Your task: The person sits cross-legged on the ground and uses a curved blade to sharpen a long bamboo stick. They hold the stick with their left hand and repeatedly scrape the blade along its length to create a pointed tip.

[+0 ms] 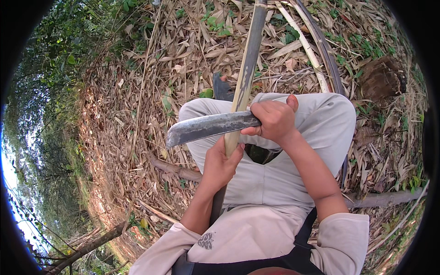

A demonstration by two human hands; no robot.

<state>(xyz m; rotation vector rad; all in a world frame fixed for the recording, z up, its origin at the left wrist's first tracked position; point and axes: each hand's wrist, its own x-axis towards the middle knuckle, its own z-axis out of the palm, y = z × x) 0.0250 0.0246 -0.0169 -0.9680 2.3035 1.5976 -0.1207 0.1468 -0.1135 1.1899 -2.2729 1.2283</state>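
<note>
My left hand (220, 166) is wrapped round the near part of a long split bamboo strip (249, 64), which runs away from me between my knees. The strip has dark outer skin with pale patches where the skin is gone. In my right hand (276, 118) is a machete (211, 127), its handle hidden by my fingers. The broad, worn grey blade points left and lies across the bamboo, just beyond my left hand. Blade and strip overlap here; how firmly they touch I cannot tell.
I sit with my legs (321, 107) folded on ground covered in dry leaves. More split bamboo strips (307, 46) lie ahead on the right, near a brown stump (382, 78). A branch (176, 169) lies at my left side and a log (385, 199) at my right. Green bushes (55, 50) stand left.
</note>
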